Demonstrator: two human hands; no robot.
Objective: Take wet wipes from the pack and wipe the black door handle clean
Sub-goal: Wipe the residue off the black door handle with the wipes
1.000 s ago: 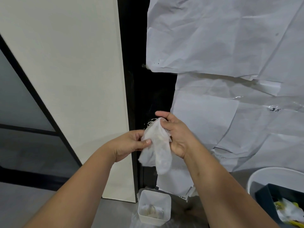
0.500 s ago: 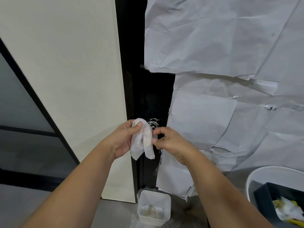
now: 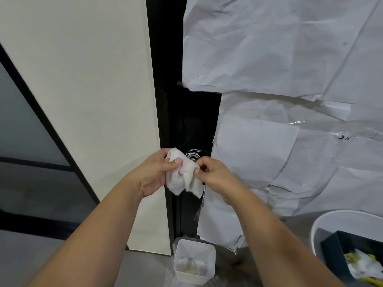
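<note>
Scrawl [image 3: 344, 138] on taped paper [image 3: 269, 48], unreadable

This looks like an indoor room or hallway set up for testing. A black door [image 3: 184, 121] is covered in taped sheets of white paper [image 3: 279, 48], beside a cream wall panel [image 3: 83, 90]. A white tub [image 3: 194, 261] sits on the grey floor [image 3: 143, 270].

The wipe [image 3: 183, 175] is white. The door strip [image 3: 192, 121] behind it is black, with a black-and-white streaked patch [image 3: 193, 155]. White crumpled paper [image 3: 279, 59] covers the door. A cream panel [image 3: 93, 100] stands leftward. The small tub [image 3: 194, 261] is white; the box [image 3: 339, 257] is dark blue.
</note>
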